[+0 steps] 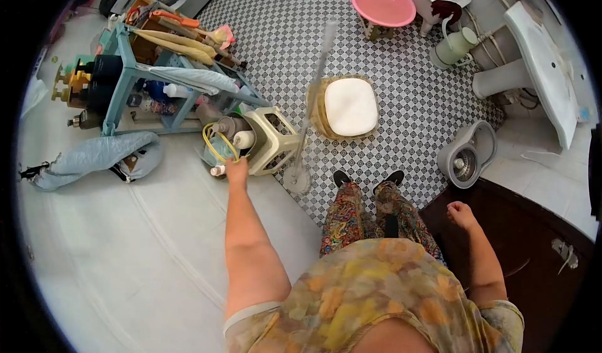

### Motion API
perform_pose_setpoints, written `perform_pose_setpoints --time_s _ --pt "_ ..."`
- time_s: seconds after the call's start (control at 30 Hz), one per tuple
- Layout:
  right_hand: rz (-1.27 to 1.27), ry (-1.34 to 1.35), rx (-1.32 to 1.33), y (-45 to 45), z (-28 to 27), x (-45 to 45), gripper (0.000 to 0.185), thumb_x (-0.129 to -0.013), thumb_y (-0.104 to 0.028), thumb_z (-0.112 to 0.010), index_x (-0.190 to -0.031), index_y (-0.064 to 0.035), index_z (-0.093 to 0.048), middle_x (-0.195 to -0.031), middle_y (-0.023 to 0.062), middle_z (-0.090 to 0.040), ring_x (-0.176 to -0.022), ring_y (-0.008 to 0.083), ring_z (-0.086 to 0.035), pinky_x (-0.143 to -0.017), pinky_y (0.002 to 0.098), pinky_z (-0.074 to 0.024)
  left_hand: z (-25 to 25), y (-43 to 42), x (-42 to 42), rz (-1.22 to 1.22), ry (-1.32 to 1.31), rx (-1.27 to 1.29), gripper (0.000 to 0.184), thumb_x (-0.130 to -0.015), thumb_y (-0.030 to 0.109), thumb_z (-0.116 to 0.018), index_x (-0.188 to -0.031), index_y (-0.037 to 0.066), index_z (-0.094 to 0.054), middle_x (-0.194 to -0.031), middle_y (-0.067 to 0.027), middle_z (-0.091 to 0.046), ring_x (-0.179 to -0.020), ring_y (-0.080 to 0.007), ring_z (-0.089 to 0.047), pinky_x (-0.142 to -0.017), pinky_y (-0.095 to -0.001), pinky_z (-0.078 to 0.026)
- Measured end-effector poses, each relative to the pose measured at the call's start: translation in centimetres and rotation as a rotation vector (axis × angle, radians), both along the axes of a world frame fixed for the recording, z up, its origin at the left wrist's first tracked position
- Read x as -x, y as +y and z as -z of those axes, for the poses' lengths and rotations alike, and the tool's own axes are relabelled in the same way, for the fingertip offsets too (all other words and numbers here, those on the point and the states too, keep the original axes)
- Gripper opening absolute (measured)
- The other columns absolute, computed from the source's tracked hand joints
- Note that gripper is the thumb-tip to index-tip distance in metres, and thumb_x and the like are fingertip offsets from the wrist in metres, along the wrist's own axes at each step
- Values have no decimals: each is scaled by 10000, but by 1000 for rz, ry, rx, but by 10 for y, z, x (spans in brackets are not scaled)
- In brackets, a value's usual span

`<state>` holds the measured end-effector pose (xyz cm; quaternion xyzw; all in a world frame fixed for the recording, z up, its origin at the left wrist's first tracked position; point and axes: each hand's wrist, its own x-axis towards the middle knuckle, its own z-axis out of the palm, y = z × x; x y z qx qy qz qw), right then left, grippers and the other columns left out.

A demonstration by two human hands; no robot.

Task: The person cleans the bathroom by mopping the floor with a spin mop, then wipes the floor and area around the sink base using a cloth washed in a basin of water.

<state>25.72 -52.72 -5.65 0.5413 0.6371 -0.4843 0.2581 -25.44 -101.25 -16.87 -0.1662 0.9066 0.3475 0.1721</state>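
Note:
My left hand (236, 170) reaches forward to a small bucket of bottles, its fingers closed on the yellow handle (211, 143). White-capped bottles (243, 140) stand inside the bucket, next to a beige plastic stool (279, 141). The hand hides part of the bucket's near side. My right hand (461, 215) hangs low at my right side with the fingers curled in; nothing shows in it. The nearest thing to it is a grey plastic drum-like container (467, 155) on the floor.
A blue shelf rack (125, 58) with pump bottles stands at the left. Ahead is a stool with a white seat (351, 106), beside a long pale pole (316, 77). A pink basin (384, 4), a green jug (454, 47) and a white sink (544, 70) are at the right.

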Motion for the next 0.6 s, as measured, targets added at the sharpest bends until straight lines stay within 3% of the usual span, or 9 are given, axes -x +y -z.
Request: perform_pose_setpoints --time_s 0.1,0.17,0.27,0.47,0.53,0.6 --pt "63 -3 53 0 -2 16 216 -785 -149 -515 -961 -24 -535 -720 41 -566 -634 132 -553 -561 257 -445 -28 69 -39 42 -132 -135 489 -770 192 -544 -1188 33 -347 -837 -92 -536 -606 -137 -532 -469 -220 -414" --pt "64 -2 70 -3 -3 20 218 -791 -142 -509 -974 -25 -527 -726 37 -559 -636 126 -550 -557 249 -442 -21 93 -57 74 -186 -189 477 -770 191 -544 -1179 29 -359 -840 -90 -536 -619 -134 -531 -480 -220 -414" --pt "-45 51 27 -3 3 36 215 -803 -136 -500 -980 -16 -520 -758 50 -559 -660 124 -540 -579 255 -428 10 109 -76 143 -245 -228 457 -771 187 -542 -1163 22 -376 -838 -85 -534 -635 -127 -529 -490 -223 -413" --pt "23 74 112 -11 6 59 223 -822 -143 -484 -999 -8 -500 -749 35 -548 -645 107 -510 -580 248 -420 60 114 -100 236 -346 -118 430 -765 181 -536 -1136 13 -399 -827 -72 -527 -635 -128 -527 -484 -238 -409" --pt "46 95 128 -13 13 57 228 -821 -141 -485 -1006 -8 -496 -743 30 -547 -644 106 -512 -578 245 -419 50 130 -103 169 -386 -115 429 -710 232 -577 -1063 7 -484 -913 -146 -582 -855 -243 -557 -770 -310 -424" --pt "75 95 145 -15 18 53 225 -817 -135 -490 -1003 -10 -504 -734 34 -554 -640 104 -519 -577 241 -422 61 136 -104 202 -365 -115 420 -712 233 -573 -1057 10 -489 -912 -145 -583 -850 -244 -559 -764 -312 -427"
